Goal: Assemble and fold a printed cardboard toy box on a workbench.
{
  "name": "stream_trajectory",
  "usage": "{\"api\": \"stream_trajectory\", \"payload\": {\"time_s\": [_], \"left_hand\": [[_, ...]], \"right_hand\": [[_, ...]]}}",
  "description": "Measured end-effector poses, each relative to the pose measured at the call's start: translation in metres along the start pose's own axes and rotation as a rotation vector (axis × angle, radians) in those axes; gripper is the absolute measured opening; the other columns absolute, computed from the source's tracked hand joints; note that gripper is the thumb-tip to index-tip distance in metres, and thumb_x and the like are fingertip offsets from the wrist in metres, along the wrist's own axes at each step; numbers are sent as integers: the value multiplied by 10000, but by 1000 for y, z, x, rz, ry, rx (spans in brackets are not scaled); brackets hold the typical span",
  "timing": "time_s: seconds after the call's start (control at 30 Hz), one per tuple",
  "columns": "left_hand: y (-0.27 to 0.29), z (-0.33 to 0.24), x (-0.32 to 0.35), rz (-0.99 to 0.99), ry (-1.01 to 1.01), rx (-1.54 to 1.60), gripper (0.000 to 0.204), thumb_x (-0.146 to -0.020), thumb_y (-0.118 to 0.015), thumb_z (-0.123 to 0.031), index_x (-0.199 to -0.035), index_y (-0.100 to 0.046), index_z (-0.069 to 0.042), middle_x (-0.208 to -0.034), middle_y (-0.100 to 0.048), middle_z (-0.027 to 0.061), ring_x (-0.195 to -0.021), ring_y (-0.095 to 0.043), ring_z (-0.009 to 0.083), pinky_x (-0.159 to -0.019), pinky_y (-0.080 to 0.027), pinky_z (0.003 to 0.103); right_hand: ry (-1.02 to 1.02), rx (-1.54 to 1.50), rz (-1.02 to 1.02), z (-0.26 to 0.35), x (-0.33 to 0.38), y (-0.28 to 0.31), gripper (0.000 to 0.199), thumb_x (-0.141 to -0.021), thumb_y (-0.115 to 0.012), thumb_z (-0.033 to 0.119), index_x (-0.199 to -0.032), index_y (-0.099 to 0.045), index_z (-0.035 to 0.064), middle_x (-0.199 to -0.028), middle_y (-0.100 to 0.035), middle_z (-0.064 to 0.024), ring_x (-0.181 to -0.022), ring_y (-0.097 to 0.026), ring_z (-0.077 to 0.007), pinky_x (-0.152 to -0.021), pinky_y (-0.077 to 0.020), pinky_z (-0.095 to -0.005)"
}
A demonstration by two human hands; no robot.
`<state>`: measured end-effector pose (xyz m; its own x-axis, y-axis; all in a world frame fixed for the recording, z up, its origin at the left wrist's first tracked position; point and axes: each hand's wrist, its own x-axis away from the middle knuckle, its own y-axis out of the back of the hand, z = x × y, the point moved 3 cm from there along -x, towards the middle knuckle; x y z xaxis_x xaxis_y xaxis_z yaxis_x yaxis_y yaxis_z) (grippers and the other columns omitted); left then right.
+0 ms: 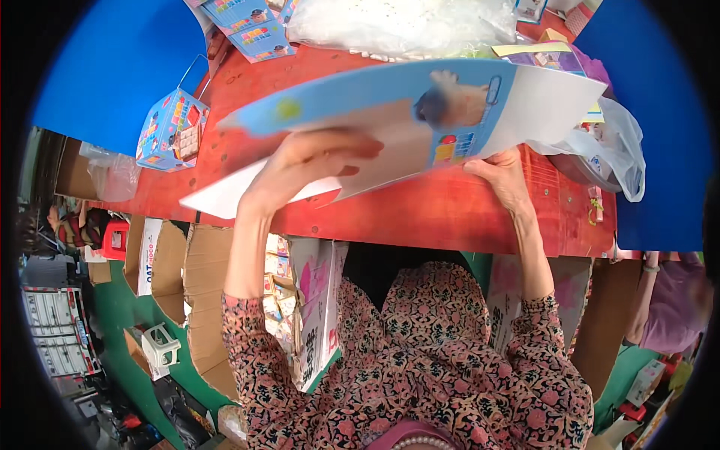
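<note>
A large folded carton (472,112), blue with a cartoon print and white inner faces, is tilted above the red table. My right hand (504,178) pinches its lower edge, the thumb showing on the near side. Against the carton's near side, my left hand (307,161) has bent fingers, the thumb apart from them and nothing visible between. The carton's left end is smeared by motion. A white flap (225,193) sticks out below and behind my left wrist.
On the red table (450,210), a made-up blue box with a wire handle (174,131) stands at the left. Flat blue cartons (259,34) and a clear bag of white pieces (397,26) lie at the back. A plastic bag (619,142) hangs at right. An open cardboard box (281,292) holds small packs below.
</note>
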<state>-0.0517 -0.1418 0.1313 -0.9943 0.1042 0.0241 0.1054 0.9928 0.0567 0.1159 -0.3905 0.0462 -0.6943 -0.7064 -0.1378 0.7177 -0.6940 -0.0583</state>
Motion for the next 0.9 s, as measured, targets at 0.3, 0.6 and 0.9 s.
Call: {"api": "stream_trajectory", "payload": {"time_s": [0.3,0.6,0.9], "left_hand": [[-19,53,-49,346,225,-1070,680,-819,-638,-238,-1441,-376,-160,-1541,-242,101,-1435,-186,318,-1130,-203,545],[-13,108,-31,119,82,-1041,708,-823,-646,-323,-1456,-367,-172,-1581,-150,68,-1468,-46,280,-1153,-16,541],[-1,53,-54,126,251,-187,700,-932,-337,-653,-1247,-604,-89,-1338,-526,26,-1238,-428,164,-1060,-280,353]], "right_hand": [[-134,-89,111,-7,8,5,197,-817,-701,24,-1014,-699,4,-954,-703,-29,-886,-629,-94,-818,-506,-273],[-237,-113,-58,-15,51,4,212,-862,-700,136,-980,-681,-39,-922,-693,-33,-830,-598,-64,-754,-485,-241],[-241,-72,-91,-26,46,2,242,-884,-686,175,-976,-663,-48,-888,-682,-30,-789,-582,-46,-694,-467,-219]]}}
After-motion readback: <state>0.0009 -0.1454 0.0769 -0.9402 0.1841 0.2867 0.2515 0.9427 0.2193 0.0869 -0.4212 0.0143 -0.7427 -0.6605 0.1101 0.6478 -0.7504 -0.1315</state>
